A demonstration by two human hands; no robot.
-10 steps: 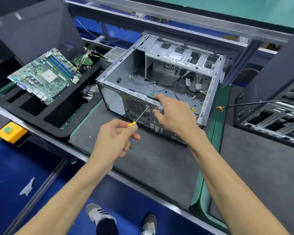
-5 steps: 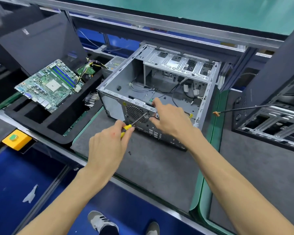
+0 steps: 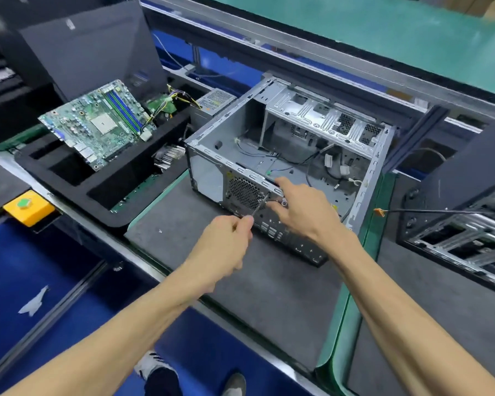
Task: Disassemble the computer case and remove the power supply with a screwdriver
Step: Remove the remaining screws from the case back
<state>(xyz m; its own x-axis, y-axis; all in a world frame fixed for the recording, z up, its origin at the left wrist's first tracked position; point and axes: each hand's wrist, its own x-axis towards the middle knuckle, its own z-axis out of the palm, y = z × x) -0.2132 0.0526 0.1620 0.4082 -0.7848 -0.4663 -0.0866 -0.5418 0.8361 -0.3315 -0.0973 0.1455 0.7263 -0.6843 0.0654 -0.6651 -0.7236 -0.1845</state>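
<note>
Fingers (image 3: 242, 224) of the left hand (image 3: 222, 247) are curling round a screwdriver (image 3: 258, 206); the right hand (image 3: 303, 208) is resting on the case (image 3: 283, 155), fingers loosely bent and gripping nothing.

Lying open on its side on the grey worktop (image 3: 269, 295), the case is showing loose cables inside. Left of it a black tray (image 3: 77, 178) is holding a motherboard (image 3: 97, 124), with the power supply (image 3: 215, 100) sitting just behind the tray's far end, beside the case. The screwdriver's shaft is slanting up to the rear panel beside the fan grille (image 3: 245, 192), its tip just by the right thumb.
</note>
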